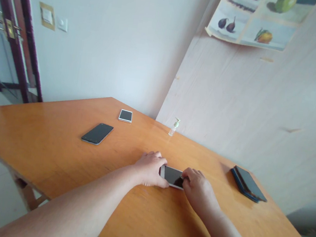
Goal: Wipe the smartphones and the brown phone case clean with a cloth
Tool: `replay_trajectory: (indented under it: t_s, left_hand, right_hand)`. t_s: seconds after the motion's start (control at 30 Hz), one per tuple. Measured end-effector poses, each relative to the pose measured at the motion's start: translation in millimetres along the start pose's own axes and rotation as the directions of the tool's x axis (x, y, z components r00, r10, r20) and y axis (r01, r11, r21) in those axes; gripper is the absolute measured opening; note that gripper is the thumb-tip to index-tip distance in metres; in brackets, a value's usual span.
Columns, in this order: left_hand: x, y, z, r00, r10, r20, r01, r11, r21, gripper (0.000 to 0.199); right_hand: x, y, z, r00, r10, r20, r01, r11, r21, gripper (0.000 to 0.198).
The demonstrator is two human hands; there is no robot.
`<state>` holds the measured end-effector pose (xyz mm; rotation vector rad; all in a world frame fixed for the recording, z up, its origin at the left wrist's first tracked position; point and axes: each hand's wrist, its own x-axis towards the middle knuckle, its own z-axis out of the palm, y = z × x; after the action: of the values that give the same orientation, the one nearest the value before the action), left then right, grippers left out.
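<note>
our left hand gripped the phone — we couldn't tell if our right hand did — likely slick, edges seemed best.

A small clear bottle with a pale-green pump stands upright near centre; a paper fruit poster hangs upper right, a maroon-framed door upper left.

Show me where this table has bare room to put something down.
A broad bare patch spans the table's left end, left of the black phone. Another lies between the pump bottle and the dark stack. It is crowded at the white-edged phone, with the left hand and right hand at its ends.
</note>
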<state>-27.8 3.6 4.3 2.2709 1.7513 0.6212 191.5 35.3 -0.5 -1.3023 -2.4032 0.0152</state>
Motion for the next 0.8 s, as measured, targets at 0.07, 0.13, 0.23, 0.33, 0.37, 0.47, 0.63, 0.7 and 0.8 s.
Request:
replay_trajectory:
  t_s: [0.07,0.13,0.23,0.33,0.37,0.47,0.63,0.7,0.8]
  left_hand:
    - [0,1,0,1.0,-0.001,-0.004,0.001,1.0,-0.009,0.061]
    - [0,2,0,1.0,-0.002,-0.008,0.002,1.0,-0.01,0.061]
    - [-1,2,-1,1.0,0.012,-0.002,-0.012,1.0,0.008,0.063]
    - [-1,2,-1,0.999,0.035,0.008,-0.036,0.999,0.017,0.07]
    - [-1,2,-1,0.999,0.04,0.004,-0.04,0.999,0.017,0.071]
    - [-1,4,0,0.999,0.045,-0.011,-0.044,0.999,0.019,0.071]
    - [-2,4,2,0.999,0.047,-0.01,-0.047,0.998,0.031,0.071]
    - [-2,4,2,0.998,0.059,-0.008,-0.058,0.998,0.037,0.074]
    - [-2,4,3,0.997,0.083,-0.005,-0.083,0.996,0.039,0.077]
  right_hand:
    - [0,-9,4,0.997,-0.072,0.001,0.072,0.996,0.06,0.021]
    - [1,-11,8,0.993,-0.119,-0.011,0.12,0.985,0.128,0.023]
    - [4,0,7,0.998,-0.053,-0.026,0.056,0.991,0.118,0.025]
    - [4,13,3,0.997,0.079,-0.015,-0.078,0.997,0.027,0.024]
    - [4,14,2,0.995,0.101,-0.004,-0.101,0.995,0.009,0.023]
    - [0,2,3,0.997,0.069,0.026,-0.069,0.997,0.031,0.021]
    - [2,-9,6,0.999,-0.002,0.046,-0.004,0.993,0.121,0.017]
    - [5,1,6,0.997,0.075,0.022,-0.077,0.992,0.105,0.013]
    - [7,15,4,0.982,0.186,-0.024,-0.185,0.982,0.042,0.012]
